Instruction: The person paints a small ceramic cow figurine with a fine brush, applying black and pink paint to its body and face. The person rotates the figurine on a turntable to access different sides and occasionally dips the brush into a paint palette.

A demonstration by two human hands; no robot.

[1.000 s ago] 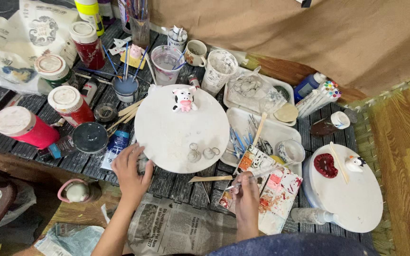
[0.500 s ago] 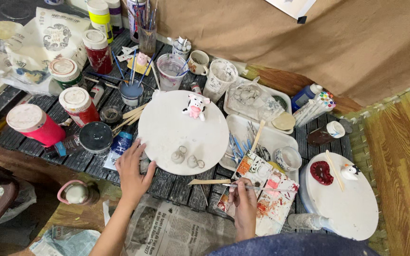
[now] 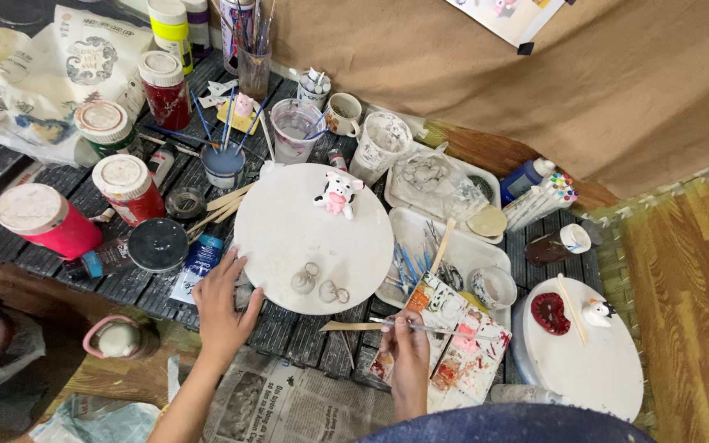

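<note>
A round white board lies on a dark slatted table. On its far side stands a small white and pink cow figurine; near its front edge lie a few small clear pieces. My left hand rests with spread fingers on the board's front left edge. My right hand grips a thin paintbrush that points right over a paint-stained palette.
Red and white paint jars, a cup of brushes and water cups crowd the back left. White trays with tools sit right of the board. A second round board with a red piece and small figure lies far right. Newspaper lies in front.
The view has drawn closer and shifted. My left hand stays on the board's edge, and my right hand holds the brush over the palette much as before.
</note>
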